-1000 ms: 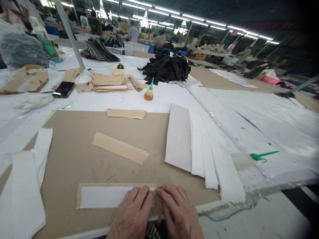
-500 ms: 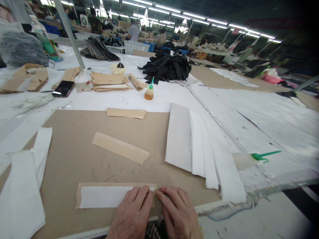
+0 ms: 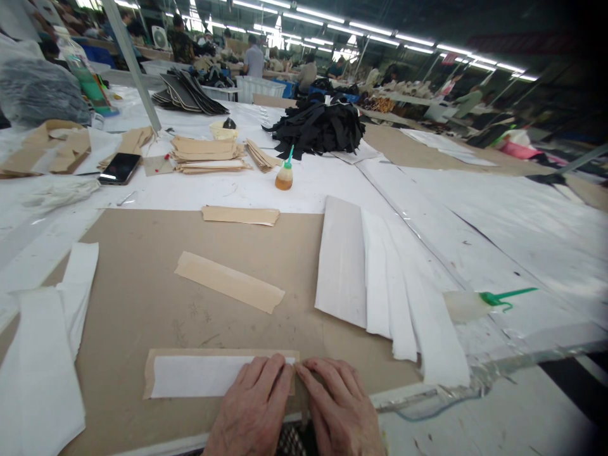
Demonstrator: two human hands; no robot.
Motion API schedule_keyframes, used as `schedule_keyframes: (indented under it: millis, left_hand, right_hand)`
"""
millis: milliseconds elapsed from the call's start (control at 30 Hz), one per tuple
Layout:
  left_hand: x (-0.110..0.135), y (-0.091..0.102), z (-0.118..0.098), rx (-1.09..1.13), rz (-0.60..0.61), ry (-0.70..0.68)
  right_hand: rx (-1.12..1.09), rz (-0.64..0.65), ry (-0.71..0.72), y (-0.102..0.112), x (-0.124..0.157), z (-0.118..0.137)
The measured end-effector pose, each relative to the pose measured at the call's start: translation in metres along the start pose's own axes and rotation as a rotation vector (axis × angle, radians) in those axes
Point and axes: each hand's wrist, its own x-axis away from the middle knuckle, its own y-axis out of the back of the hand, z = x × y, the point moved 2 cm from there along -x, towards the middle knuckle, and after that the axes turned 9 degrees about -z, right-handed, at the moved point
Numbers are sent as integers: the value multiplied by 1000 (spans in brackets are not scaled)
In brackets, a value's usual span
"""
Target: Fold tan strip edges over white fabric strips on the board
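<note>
My left hand (image 3: pixel 254 411) lies flat, fingers together, on the right end of a white strip (image 3: pixel 199 375) that rests on a tan backing piece (image 3: pixel 148 373). My right hand (image 3: pixel 339 411) lies beside it, fingertips pressing the piece's right edge. Both sit on a brown board (image 3: pixel 142 297) at the table's near edge. A loose tan strip (image 3: pixel 229 282) lies just beyond, and another tan strip (image 3: pixel 240 216) lies at the board's far edge.
Fanned white strips (image 3: pixel 375 278) lie to the right, more white strips (image 3: pixel 42 354) to the left. A clear bottle with green nozzle (image 3: pixel 475 304) lies on its side; an amber glue bottle (image 3: pixel 284 177), tan stacks (image 3: pixel 204 155), phone (image 3: pixel 120 168) and black pile (image 3: pixel 318 130) sit farther back. People work at distant tables.
</note>
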Motion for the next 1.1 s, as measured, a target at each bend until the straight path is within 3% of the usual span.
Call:
schedule_keyframes:
  millis: [167,600,1100]
  left_hand:
    - [0,-1,0,6,-5,0]
    - [-2,1,0,-17,-7,9]
    - [-3,3,0,-3,-13,-20]
  right_hand:
    - [2,19,10,-1,3,-1]
    - [-16,-83,-2,0,-2,2]
    - [-37,-57,-7,-1,0,0]
